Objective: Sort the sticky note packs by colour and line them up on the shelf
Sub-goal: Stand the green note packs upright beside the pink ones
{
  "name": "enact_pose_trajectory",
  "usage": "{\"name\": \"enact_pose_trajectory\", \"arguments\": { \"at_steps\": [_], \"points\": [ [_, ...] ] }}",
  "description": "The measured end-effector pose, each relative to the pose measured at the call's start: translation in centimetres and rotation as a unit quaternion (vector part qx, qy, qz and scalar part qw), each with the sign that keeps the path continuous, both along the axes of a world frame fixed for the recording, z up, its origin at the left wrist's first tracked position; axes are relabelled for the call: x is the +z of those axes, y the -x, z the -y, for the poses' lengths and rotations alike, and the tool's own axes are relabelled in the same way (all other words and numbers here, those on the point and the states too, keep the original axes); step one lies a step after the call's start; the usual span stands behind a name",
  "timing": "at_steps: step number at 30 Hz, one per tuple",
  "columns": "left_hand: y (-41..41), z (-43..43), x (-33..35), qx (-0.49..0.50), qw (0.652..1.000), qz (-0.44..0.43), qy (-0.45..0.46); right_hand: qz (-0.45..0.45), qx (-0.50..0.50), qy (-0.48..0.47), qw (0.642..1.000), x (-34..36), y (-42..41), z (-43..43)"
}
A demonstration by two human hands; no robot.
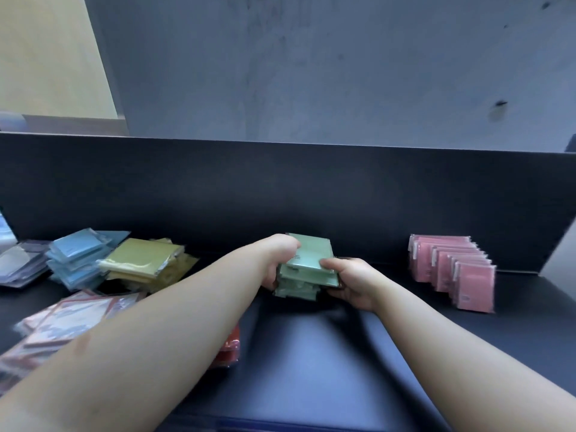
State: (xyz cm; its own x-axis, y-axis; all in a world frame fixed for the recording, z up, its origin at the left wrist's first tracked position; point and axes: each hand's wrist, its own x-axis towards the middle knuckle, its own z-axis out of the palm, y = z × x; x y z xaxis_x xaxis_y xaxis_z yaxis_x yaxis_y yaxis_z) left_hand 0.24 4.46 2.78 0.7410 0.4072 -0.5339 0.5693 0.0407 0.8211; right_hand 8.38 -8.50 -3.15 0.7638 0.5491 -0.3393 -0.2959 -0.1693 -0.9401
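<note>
A stack of green sticky note packs (307,265) is in the middle of the dark shelf (311,353), near the back panel. My left hand (276,260) grips its left side and my right hand (350,282) grips its right side, thumb on top. To the right, pink packs (452,271) stand upright in a row. On the left lie piles of yellow packs (143,263), blue packs (78,257), grey-purple packs (21,263) and pale packs with red edges (62,325). A red pack (230,347) shows under my left forearm.
A dark back panel (280,188) rises behind the shelf, with a grey wall (311,67) above it. A light side panel (561,254) closes the shelf on the right. Dark shelf surface shows between the green stack and the pink row.
</note>
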Motion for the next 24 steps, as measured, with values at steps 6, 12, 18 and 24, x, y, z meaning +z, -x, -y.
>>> {"name": "enact_pose_trajectory", "arguments": {
  "at_steps": [6,12,18,24],
  "points": [
    [-0.3,4.2,-2.5,0.014,0.995,0.065,-0.075,0.001,0.040,0.000,0.999,0.2,-1.4,4.4],
    [1.0,6.6,-4.7,0.068,0.982,0.148,-0.097,0.000,0.140,0.021,0.990,0.0,-1.9,8.2],
    [1.4,6.4,-4.9,0.127,0.972,0.168,-0.108,0.069,0.242,0.085,0.964,0.9,-2.3,11.8],
    [1.2,6.6,-5.9,0.065,0.970,0.131,-0.195,0.183,0.210,0.192,0.941,1.2,-1.1,12.7]
  ]
}}
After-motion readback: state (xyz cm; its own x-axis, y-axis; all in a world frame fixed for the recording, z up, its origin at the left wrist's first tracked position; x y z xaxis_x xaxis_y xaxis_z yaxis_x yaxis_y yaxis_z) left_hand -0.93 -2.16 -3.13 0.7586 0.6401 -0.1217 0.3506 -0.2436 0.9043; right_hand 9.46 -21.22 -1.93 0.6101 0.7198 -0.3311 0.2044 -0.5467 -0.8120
